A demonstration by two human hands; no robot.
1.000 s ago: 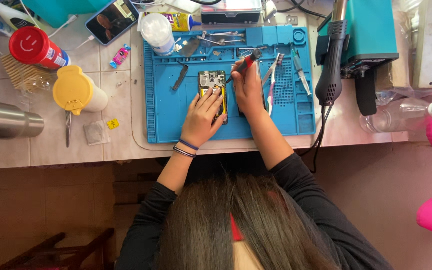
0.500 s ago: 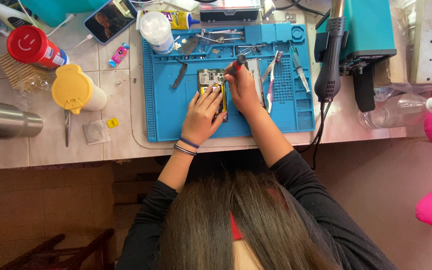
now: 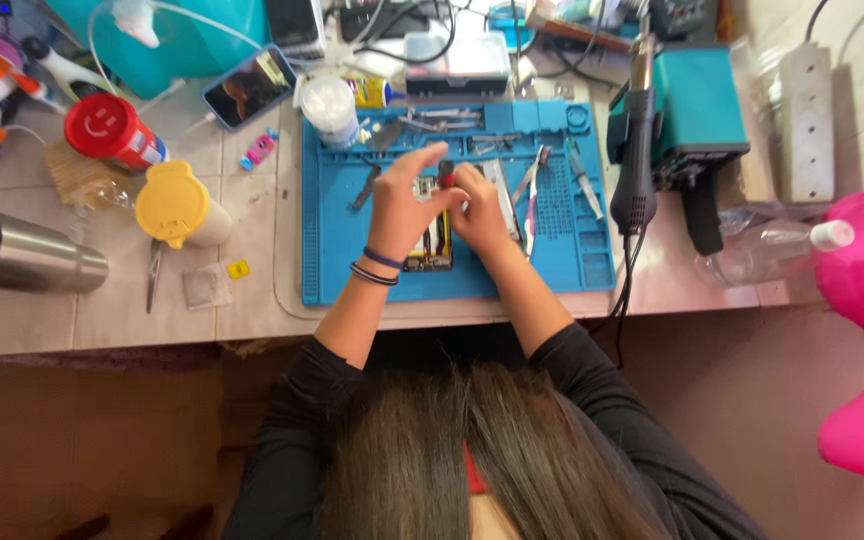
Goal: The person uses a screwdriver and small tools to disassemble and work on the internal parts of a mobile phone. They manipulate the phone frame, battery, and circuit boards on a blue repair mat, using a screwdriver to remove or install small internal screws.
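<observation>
Opened phone [image 3: 430, 238] lies on blue repair mat [image 3: 352, 270], mid surface. Left hand [image 3: 400, 205] rests over it, fingers curled; grip indeterminate. Right hand [image 3: 479, 205] fingers pinch a red-handled screwdriver [image 3: 445, 178]. Tweezers [image 3: 530, 200] lie right.

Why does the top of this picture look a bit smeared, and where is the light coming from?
In the head view, the left hand and right hand over the opened phone look soft, likely motion blur; the upper-right tabletop by the white power strip is washed out by bright light; the blue mat stays fairly sharp.
</observation>
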